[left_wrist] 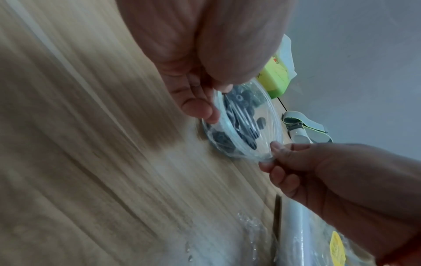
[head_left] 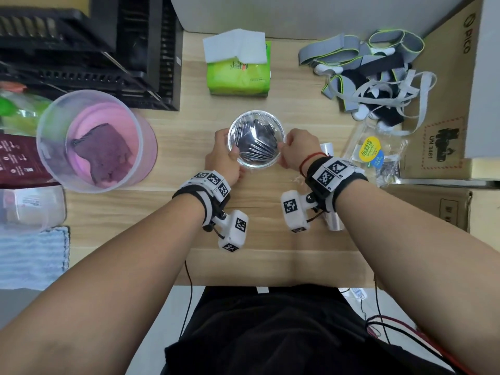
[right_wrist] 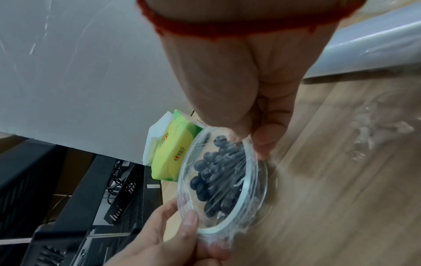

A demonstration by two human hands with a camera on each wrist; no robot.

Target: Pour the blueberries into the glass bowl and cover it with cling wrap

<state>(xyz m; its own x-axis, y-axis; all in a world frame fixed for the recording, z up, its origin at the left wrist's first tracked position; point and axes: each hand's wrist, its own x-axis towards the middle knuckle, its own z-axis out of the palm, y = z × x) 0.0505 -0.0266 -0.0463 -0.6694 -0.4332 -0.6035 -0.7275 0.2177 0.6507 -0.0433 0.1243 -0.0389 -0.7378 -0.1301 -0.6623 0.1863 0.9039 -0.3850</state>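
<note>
A small glass bowl (head_left: 256, 113) stands on the wooden table with dark blueberries (head_left: 259, 142) inside. Wrinkled cling wrap (head_left: 247, 125) is stretched over its top. My left hand (head_left: 235, 158) grips the bowl's left side, thumb on the wrapped rim and fingers curled beneath. My right hand (head_left: 282, 154) pinches the wrap at the right rim between thumb and forefinger. The left wrist view shows the left hand (left_wrist: 212, 100), the bowl (left_wrist: 274, 124), the berries (left_wrist: 241, 100) and the right hand (left_wrist: 272, 155). In the right wrist view I see my right hand (right_wrist: 248, 142), the bowl (right_wrist: 182, 180) and the left hand (right_wrist: 193, 226).
The cling wrap roll (head_left: 334, 223) lies under my right wrist. A green tissue pack (head_left: 238, 74) sits behind the bowl, a clear tub (head_left: 94, 139) with pink contents to the left, and black crates (head_left: 89, 50) at the back left. Straps (head_left: 373, 77), a clear bag (head_left: 376, 152) and a cardboard box (head_left: 446, 104) are on the right.
</note>
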